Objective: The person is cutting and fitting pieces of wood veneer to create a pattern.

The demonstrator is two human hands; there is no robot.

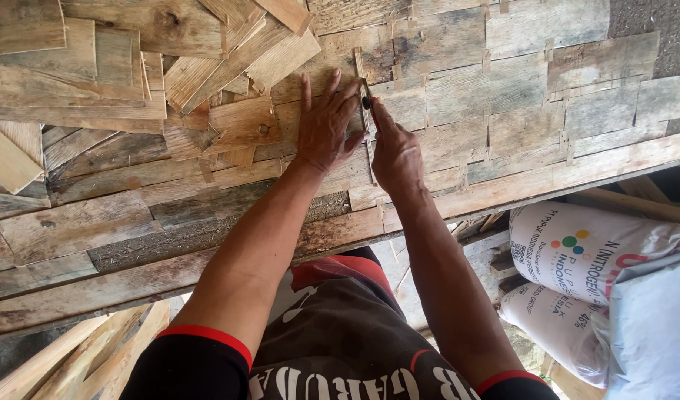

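My left hand lies flat, fingers spread, on a woven panel of thin wooden strips, pressing down a narrow upright strip. Right beside it my right hand is closed around a small dark tool, its tip touching that narrow strip near my left fingertips. What kind of tool it is cannot be made out. Both forearms reach up from the bottom of the view, in black sleeves with red cuffs.
A loose heap of thin wood veneer pieces lies at the upper left on the panel. The panel's wooden edge rail runs diagonally below my arms. White printed sacks lie at the lower right. More wood slats sit at the lower left.
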